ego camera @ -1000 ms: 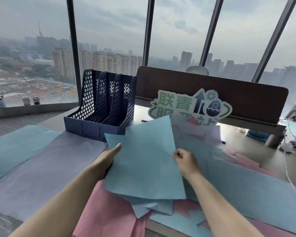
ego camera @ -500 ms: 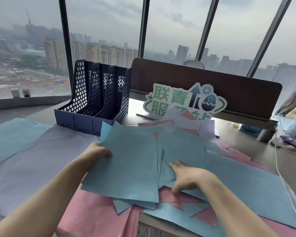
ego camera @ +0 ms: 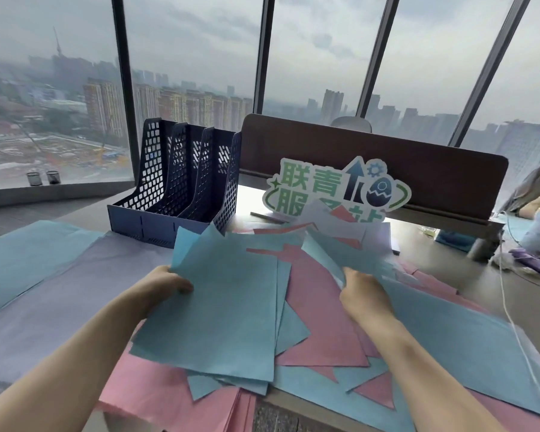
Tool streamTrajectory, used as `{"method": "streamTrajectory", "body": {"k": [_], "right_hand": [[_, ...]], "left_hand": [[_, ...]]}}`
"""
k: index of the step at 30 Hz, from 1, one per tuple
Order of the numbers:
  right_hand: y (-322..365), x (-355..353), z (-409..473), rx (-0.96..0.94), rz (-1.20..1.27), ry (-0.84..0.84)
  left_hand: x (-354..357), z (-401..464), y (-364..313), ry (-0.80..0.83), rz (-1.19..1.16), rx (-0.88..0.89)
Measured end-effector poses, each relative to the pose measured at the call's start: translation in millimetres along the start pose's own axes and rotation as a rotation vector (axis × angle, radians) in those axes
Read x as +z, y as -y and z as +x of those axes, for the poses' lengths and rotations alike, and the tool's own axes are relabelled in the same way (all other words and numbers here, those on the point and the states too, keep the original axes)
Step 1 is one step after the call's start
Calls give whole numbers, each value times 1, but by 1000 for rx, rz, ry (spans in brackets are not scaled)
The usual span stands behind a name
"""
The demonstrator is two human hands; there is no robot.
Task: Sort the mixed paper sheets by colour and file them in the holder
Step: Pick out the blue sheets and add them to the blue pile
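A: What is the step now?

B: Collecting the blue sheets. The left hand (ego camera: 166, 283) grips the left edge of the blue stack (ego camera: 219, 310), thumb on top, fingers curled under it. The right hand (ego camera: 363, 294) pinches the corner of another blue sheet (ego camera: 331, 251) in the mixed pile (ego camera: 318, 307) on the desk (ego camera: 449, 247).

A: And the holder?

B: The dark blue holder (ego camera: 181, 194) stands behind the stack, upright, and I see no paper in its compartments.

A: How to do it well?

B: I think, lift the pinched sheet slowly, so the pink sheet (ego camera: 312, 310) under it does not follow. Then lay it flat on the stack and align the edges before filing.

A: Any risk?

B: The stack is fanned out; loose sheets may slide off.
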State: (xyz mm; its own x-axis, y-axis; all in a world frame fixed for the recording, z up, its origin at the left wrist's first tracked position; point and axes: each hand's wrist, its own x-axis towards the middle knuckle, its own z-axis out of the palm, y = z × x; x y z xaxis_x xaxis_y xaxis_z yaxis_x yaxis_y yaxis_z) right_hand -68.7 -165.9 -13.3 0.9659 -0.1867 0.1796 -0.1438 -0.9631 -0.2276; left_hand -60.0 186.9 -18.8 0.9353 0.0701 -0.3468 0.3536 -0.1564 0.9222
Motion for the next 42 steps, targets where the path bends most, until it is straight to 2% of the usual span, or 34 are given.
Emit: {"method": "streamTrajectory", "body": {"k": [3, 7, 10, 13, 16, 17, 19, 21, 23, 26, 30, 34, 37, 40, 42], "right_hand": [[15, 3, -10, -200, 95, -50], [48, 16, -27, -413, 107, 139], [65, 27, -34, -522, 38, 277], [67, 31, -35, -549, 80, 379], [56, 16, -36, -436, 364, 561], [49, 10, -35, -368, 469, 561], [29, -1, -26, -216, 569, 421], [-5, -5, -10, 10, 257, 217], [-33, -7, -3, 256, -13, 291], [-56, 2, -3, 435, -91, 452], [-65, 15, 0, 512, -86, 383], [-60, -5, -8, 450, -190, 355], [-61, -23, -8, 365, -240, 194], [-39, -29, -11, 36, -126, 3], [-17, -23, -16, -198, -23, 6]], "left_hand": [[10, 3, 0, 3, -10, 1], [27, 13, 0, -35, -136, -15], [37, 18, -2, 16, -288, 5], [39, 20, -3, 48, -174, 81], [39, 21, 0, 10, -80, 70], [39, 24, 1, -6, -87, 75], [38, 24, -1, -17, -94, 91], [37, 28, 1, -31, -124, 128], [38, 29, 1, -31, -164, 144], [48, 30, -1, -10, -193, 134], [71, 31, -2, 27, -192, 140], [81, 31, -2, 39, -159, 134], [82, 33, 1, 77, -144, 117], [82, 37, 5, 104, -125, 75], [82, 38, 5, 99, -105, 47]]}}
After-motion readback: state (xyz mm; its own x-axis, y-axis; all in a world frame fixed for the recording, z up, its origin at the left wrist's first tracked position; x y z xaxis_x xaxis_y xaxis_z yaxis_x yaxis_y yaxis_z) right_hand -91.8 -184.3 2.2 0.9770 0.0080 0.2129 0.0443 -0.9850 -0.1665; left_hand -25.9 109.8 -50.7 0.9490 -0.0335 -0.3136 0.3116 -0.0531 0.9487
